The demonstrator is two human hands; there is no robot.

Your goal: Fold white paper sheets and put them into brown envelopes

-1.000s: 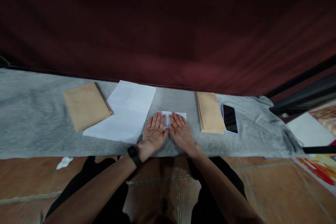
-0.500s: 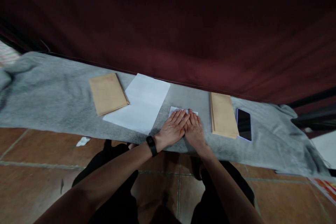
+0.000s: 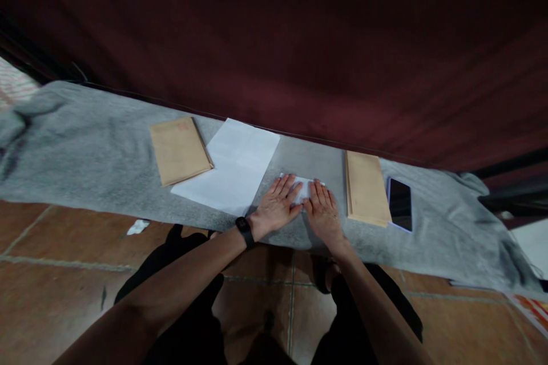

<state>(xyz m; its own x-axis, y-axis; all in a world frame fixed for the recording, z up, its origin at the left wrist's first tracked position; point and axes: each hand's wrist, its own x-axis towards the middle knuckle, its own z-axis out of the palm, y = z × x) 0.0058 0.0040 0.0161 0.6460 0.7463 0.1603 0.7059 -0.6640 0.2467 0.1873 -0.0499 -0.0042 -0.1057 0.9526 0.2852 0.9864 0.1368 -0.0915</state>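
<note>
Both hands lie flat, fingers stretched out, on a small folded white paper [image 3: 303, 185] on the grey cloth [image 3: 85, 148]. My left hand [image 3: 276, 206], with a black watch on its wrist, covers the paper's left part. My right hand [image 3: 323, 212] covers its right part. Only the paper's far edge and a strip between the hands show. The thumbs nearly touch.
A white sheet [image 3: 233, 165] lies left of the hands, with a brown envelope [image 3: 177, 149] partly on it. Another brown envelope [image 3: 366, 188] and a dark phone [image 3: 399, 203] lie to the right. A dark red curtain hangs behind. Tiled floor runs below, with a white scrap [image 3: 137, 226].
The view swung left, then steadied. My hands, pressed close together half a second ago, have spread slightly apart on the folded paper, baring a strip of it between them.
</note>
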